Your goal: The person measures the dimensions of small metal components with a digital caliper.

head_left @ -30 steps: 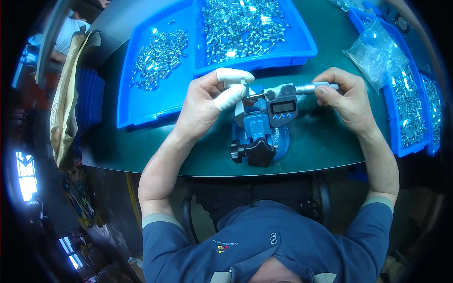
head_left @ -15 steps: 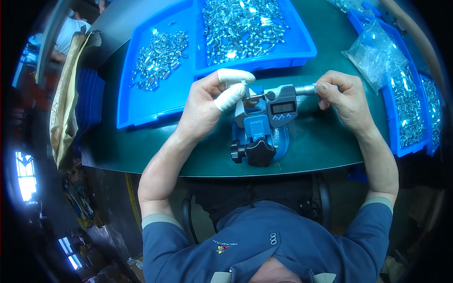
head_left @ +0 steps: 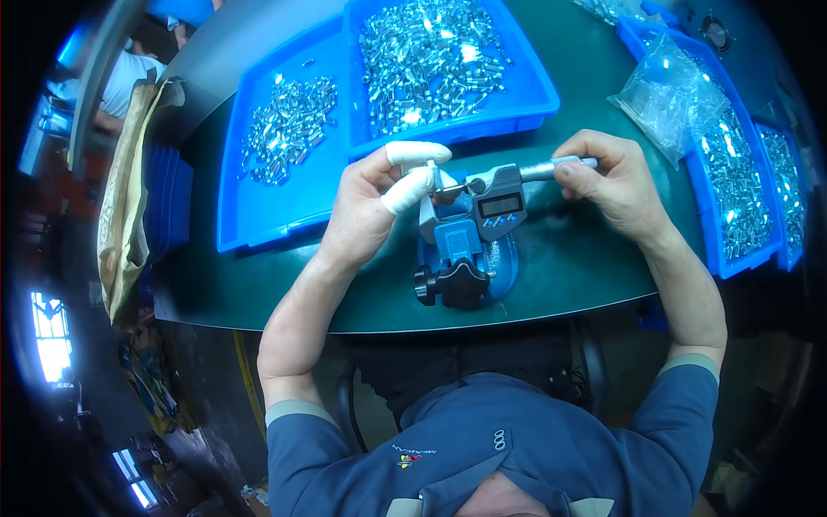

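Note:
A digital micrometer (head_left: 500, 203) with a grey display body is clamped in a blue stand (head_left: 469, 263) with black knobs. My left hand (head_left: 366, 198), white covers on its thumb and forefinger, is at the micrometer's jaws. Its fingertips pinch a small shiny metal part (head_left: 436, 177), mostly hidden by the covers. On the other side, my right hand (head_left: 613, 177) grips the micrometer thimble (head_left: 541, 171) between thumb and forefinger, and the thimble's end pokes out past the fingers.
Behind the stand, a blue tray (head_left: 284, 222) holds a smaller pile of metal parts, beside a fuller blue tray (head_left: 538, 108). More filled blue trays (head_left: 719, 271) stand at the right, with a clear plastic bag (head_left: 668, 99) on one. Brown paper (head_left: 121, 207) hangs over blue bins (head_left: 168, 198) at the left.
The view has shifted a little, moving the trays and stand slightly left and down. My right fingers have changed position on the thimble, whose end now shows. The left hand stays at the jaws.

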`<state>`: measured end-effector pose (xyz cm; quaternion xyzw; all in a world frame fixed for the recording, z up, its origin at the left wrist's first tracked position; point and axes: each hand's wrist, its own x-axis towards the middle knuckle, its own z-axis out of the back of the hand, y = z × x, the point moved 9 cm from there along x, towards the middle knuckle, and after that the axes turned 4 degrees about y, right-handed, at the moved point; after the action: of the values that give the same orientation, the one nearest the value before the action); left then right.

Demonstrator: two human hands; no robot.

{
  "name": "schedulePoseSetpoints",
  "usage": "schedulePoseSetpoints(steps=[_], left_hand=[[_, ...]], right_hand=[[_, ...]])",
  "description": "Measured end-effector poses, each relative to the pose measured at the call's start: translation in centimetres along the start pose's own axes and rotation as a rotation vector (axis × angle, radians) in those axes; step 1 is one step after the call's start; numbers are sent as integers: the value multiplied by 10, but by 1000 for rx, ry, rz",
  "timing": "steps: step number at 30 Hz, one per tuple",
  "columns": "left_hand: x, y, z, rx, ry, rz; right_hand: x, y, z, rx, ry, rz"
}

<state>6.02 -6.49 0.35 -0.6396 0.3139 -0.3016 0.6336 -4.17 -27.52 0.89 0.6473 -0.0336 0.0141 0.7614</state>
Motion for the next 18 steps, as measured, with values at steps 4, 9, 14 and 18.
schedulePoseSetpoints(steps=[4,9,14,18], left_hand=[[3,-13,7,79,-80,-108],[-6,-69,74,602,-463,-377],[10,-91,96,1078,-573,-415],[71,-53,49,1390,-74,-312]], right_hand=[[-1,2,3,-70,13,7],[-2,4,2,-25,21,-13],[-2,6,0,-1,33,14],[-2,4,2,-14,29,7]])
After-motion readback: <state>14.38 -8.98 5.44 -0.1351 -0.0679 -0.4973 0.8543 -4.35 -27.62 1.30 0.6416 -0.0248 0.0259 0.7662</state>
